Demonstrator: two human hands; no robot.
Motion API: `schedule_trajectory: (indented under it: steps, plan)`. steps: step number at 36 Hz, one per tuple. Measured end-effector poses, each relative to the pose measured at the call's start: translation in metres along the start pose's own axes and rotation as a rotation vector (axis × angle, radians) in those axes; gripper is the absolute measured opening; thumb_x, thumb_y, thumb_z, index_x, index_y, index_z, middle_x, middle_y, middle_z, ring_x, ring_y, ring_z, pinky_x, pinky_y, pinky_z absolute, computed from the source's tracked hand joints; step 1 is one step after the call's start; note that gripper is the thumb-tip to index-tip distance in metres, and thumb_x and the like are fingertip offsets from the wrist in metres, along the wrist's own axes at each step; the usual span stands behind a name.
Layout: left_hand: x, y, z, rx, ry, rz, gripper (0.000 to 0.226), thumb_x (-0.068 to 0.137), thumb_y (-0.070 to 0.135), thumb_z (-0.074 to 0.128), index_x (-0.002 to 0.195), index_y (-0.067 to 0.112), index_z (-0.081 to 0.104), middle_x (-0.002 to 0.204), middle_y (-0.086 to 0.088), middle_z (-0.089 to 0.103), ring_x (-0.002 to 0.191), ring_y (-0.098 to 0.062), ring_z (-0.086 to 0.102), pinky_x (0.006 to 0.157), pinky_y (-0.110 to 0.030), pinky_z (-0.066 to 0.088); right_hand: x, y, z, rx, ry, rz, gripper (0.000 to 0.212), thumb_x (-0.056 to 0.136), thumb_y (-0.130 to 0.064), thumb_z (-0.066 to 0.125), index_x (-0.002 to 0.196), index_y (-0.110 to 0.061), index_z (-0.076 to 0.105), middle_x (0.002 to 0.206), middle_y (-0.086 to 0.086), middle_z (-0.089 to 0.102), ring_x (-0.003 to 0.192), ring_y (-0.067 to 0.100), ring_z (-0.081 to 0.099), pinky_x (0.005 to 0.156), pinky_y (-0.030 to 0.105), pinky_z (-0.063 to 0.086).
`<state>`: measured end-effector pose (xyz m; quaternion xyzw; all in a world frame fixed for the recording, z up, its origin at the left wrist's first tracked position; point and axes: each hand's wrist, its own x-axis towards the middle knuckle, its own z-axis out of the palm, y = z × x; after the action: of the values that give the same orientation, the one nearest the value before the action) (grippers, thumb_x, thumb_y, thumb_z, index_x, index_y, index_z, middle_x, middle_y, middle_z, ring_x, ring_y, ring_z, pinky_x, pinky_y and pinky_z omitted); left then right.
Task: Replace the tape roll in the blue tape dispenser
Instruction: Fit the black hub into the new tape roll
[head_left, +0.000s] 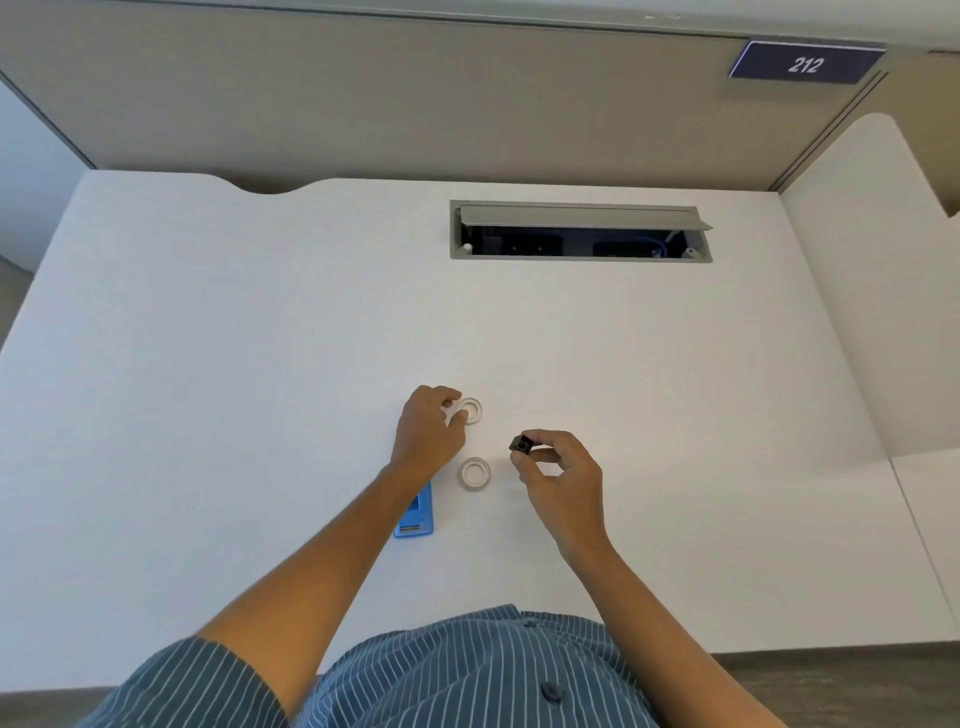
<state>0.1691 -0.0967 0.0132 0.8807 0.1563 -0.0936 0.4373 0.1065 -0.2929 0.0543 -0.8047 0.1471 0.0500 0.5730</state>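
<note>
office | white desk (208, 364) w/ cable hatch (581, 231) | partition panel (363, 104) | no. plate "212" (804, 63)

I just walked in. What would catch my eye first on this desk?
Two bare hands at the middle of the white desk: the left hand pinches a pale tape roll, and the right hand holds a small black core. A second roll lies between them, with the blue tape dispenser beside the left forearm.

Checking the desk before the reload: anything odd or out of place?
Nothing damaged or spilled. The cable hatch at the back of the desk stands open. The blue tape dispenser lies partly under the left forearm.
</note>
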Motion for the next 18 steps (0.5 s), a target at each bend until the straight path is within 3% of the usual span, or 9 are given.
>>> schedule_trajectory:
  steps: [4, 8, 10, 14, 18]
  plan:
    - [-0.017, -0.002, -0.005, 0.041, -0.09, 0.118, 0.036, 0.095, 0.019, 0.078, 0.13, 0.013, 0.068, 0.127, -0.006, 0.066, 0.105, -0.02, 0.064, 0.096, -0.03, 0.053, 0.0, -0.002, -0.001, 0.023, 0.004, 0.012, 0.026, 0.09, -0.008, 0.085, 0.106, -0.028, 0.079, 0.107, -0.015, 0.078, 0.095, 0.007, 0.077, 0.083, 0.052, 0.067]
    - [-0.036, -0.001, -0.007, 0.204, -0.354, 0.225, 0.062, 0.091, 0.033, 0.081, 0.147, 0.021, 0.058, 0.146, -0.004, 0.054, 0.136, -0.024, 0.05, 0.116, -0.036, 0.043, -0.001, -0.002, -0.001, 0.035, 0.01, 0.014, 0.026, 0.09, -0.008, 0.085, 0.107, -0.027, 0.079, 0.109, -0.012, 0.078, 0.095, 0.009, 0.078, 0.084, 0.054, 0.067]
    - [-0.043, -0.001, -0.006, 0.325, -0.429, 0.257, 0.073, 0.087, 0.04, 0.084, 0.152, 0.024, 0.054, 0.151, -0.004, 0.049, 0.142, -0.025, 0.043, 0.118, -0.041, 0.042, -0.002, -0.003, -0.001, 0.033, 0.012, 0.011, 0.026, 0.09, -0.008, 0.085, 0.107, -0.027, 0.079, 0.109, -0.011, 0.078, 0.095, 0.009, 0.078, 0.085, 0.054, 0.067]
    - [-0.054, -0.006, 0.0, 0.497, -0.434, 0.31, 0.085, 0.082, 0.046, 0.087, 0.155, 0.027, 0.049, 0.151, -0.003, 0.045, 0.138, -0.025, 0.045, 0.116, -0.041, 0.044, -0.006, -0.004, -0.001, 0.032, 0.014, 0.001, 0.026, 0.089, -0.008, 0.085, 0.106, -0.027, 0.079, 0.108, -0.012, 0.078, 0.095, 0.008, 0.078, 0.086, 0.054, 0.066]
    - [-0.056, -0.008, 0.006, 0.563, -0.389, 0.339, 0.082, 0.084, 0.039, 0.089, 0.155, 0.026, 0.05, 0.148, -0.001, 0.047, 0.135, -0.024, 0.047, 0.113, -0.039, 0.046, -0.009, -0.006, -0.003, 0.028, 0.013, -0.014, 0.025, 0.09, -0.007, 0.085, 0.106, -0.025, 0.079, 0.11, -0.008, 0.079, 0.095, 0.009, 0.078, 0.086, 0.054, 0.066]
